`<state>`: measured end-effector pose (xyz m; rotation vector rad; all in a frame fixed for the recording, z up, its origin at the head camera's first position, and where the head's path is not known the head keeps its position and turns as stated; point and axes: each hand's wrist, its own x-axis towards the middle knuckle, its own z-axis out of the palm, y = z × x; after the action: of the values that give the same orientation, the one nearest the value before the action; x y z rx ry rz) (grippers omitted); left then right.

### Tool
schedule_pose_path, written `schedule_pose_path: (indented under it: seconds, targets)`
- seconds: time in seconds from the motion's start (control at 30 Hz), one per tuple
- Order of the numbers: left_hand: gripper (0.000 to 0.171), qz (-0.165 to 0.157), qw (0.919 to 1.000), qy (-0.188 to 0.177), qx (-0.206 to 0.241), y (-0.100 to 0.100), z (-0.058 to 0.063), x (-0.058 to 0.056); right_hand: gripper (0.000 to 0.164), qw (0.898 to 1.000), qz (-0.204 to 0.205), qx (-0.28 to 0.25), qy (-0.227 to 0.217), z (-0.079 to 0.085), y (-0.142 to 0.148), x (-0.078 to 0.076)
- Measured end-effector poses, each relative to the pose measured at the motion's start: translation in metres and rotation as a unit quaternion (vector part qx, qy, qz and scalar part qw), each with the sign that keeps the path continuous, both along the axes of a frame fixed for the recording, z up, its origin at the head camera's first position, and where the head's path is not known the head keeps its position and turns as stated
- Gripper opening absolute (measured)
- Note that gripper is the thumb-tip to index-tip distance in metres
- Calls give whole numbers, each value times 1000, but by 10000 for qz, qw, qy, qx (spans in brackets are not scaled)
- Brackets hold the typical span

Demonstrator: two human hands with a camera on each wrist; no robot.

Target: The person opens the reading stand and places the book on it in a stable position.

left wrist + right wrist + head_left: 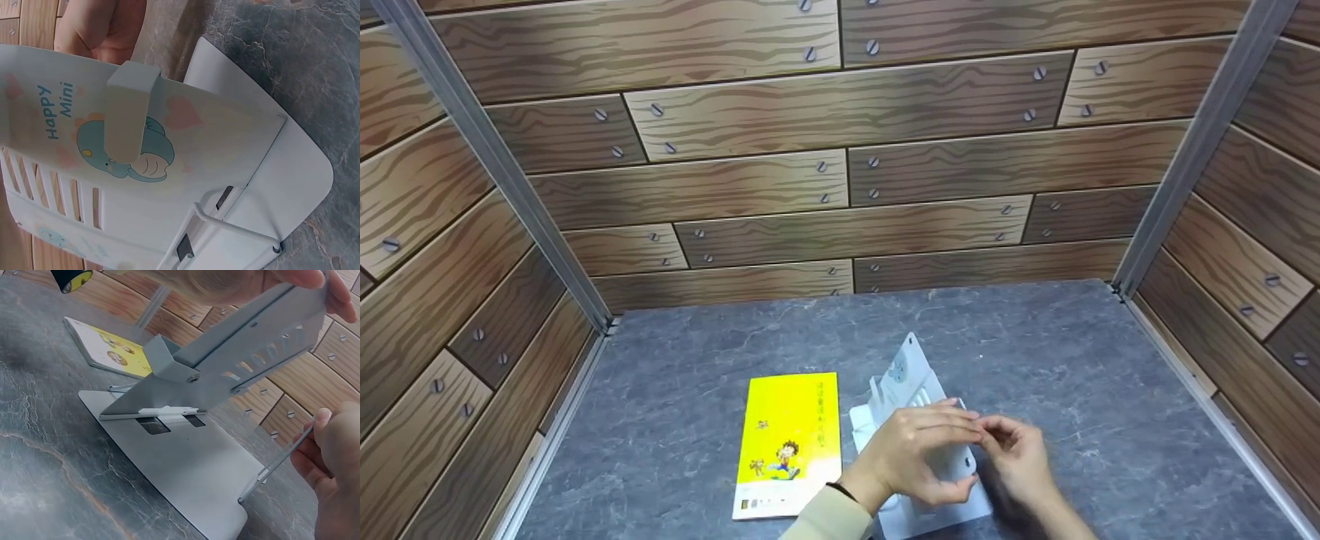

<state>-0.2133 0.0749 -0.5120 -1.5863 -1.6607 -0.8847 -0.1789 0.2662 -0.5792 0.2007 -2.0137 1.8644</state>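
A white metal book stand (906, 375) stands partly unfolded on the table, its back panel (242, 354) tilted up from the flat base plate (191, 455). "Happy Mini" lettering, a dinosaur and hearts decorate the panel in the left wrist view, where a bent clip (129, 112) overlaps the dinosaur. My left hand (919, 450) grips the panel at its upper edge. Behind the panel, my right hand (343, 467) pinches the upper end of a wire support leg (275, 464), whose lower end meets the base. Another wire (239, 228) rises at the front.
To the left of the stand lies a yellow and white book (791, 442) with cartoon figures, its cover up. Wood-patterned walls (765, 135) with metal corner posts (1185, 150) enclose the grey marbled table (675, 375) at the back and sides.
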Motion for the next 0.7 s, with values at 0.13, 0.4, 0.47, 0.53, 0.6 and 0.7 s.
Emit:
schedule_pose_path:
  seconds: [0.13,0.4,0.47,0.53,0.6,0.7]
  targets:
    - [47,-65,9999,-133,-60,2,-1,0,11,9998,183,-19,-43,0,-5,0]
    - [46,-74,9991,-315,-273,6,-3,1,19,9984,461,273,186,-2,-9,0]
    - [46,-81,9988,-359,-308,7,-4,1,20,9977,546,310,261,-3,-9,0]
    - [45,-104,9986,-399,-324,8,-4,1,23,9972,583,339,309,-3,-10,0]
    - [45,-129,9985,-412,-330,9,-5,1,26,9971,581,345,350,-3,-10,0]
    - [44,-165,9985,-420,-304,11,-5,1,32,9970,605,280,403,-4,-10,0]
